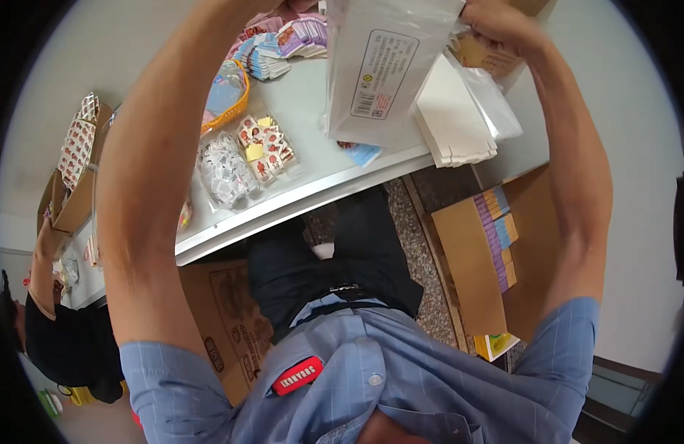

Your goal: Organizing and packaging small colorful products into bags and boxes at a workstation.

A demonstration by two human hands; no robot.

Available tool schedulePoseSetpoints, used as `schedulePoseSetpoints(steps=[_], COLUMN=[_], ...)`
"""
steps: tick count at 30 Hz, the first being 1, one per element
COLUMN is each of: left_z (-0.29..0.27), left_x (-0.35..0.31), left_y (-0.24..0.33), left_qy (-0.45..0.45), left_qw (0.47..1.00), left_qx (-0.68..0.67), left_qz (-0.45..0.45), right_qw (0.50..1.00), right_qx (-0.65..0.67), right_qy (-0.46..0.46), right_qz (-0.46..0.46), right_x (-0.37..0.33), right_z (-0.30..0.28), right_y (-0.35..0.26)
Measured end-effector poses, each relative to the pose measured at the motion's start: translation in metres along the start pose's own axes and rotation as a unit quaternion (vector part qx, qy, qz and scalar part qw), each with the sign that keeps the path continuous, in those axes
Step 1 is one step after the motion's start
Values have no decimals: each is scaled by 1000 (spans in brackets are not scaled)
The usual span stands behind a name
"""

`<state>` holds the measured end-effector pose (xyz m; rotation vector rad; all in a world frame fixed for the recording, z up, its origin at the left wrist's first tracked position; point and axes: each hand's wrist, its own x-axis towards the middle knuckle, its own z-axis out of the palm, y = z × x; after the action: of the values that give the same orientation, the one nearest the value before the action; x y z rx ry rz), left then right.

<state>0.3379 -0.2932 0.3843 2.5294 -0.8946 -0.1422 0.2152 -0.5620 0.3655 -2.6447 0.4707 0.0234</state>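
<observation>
- A co-worker (pixel 49 325) in a dark top stands at the far left edge, one forearm raised toward an open carton (pixel 72 200).
- Sheets of red-printed packets (pixel 77 148) lean out of that carton.
- The person's left forearm (pixel 153 163) rises from the blue shirt sleeve to the top edge; the left hand is cut off there, so whether it is open or closed cannot be told.
- On the white table (pixel 312 185), just right of that arm, lies a clear bag of small pale pieces (pixel 223 172), and touching it a clear bag of red and yellow stickers (pixel 266 146).
- Behind them sits an orange basket (pixel 231 92), and farther back a heap of card packs (pixel 283 43).
- A white pouch (pixel 383 66) with a printed label is held up above the table, near the top centre, tilted, its lower corner over a blue packet (pixel 363 153).
- A stack of flat white bags (pixel 457 122) lies on the table's right end, overhanging the edge.
- The right hand (pixel 501 26) is closed on the pouch's upper right corner.
- Below the table on the right stands an open brown box (pixel 471 259) with a row of purple, blue and orange packs (pixel 499 233) along its side.
- A yellow packet (pixel 497 344) lies by that box's near corner.
</observation>
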Motion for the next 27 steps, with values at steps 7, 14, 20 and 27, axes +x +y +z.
schedulePoseSetpoints(steps=[7,14,20,27], left_z=[-36,-62,-53,-60], left_x=[28,26,27,-25], left_y=[6,-5,-45,-42], left_qy=[-6,93,149,159], left_qw=[997,990,975,939], left_qx=[-57,-77,-145,-288], left_qz=[-41,-73,-83,-96], right_qw=[996,958,995,985], right_qx=[52,189,36,113], right_qy=[52,-129,82,44], right_qz=[41,-173,-43,-121], right_x=[-20,55,90,110], right_z=[-44,-53,-20,-12], right_y=[-62,-44,-73,-104])
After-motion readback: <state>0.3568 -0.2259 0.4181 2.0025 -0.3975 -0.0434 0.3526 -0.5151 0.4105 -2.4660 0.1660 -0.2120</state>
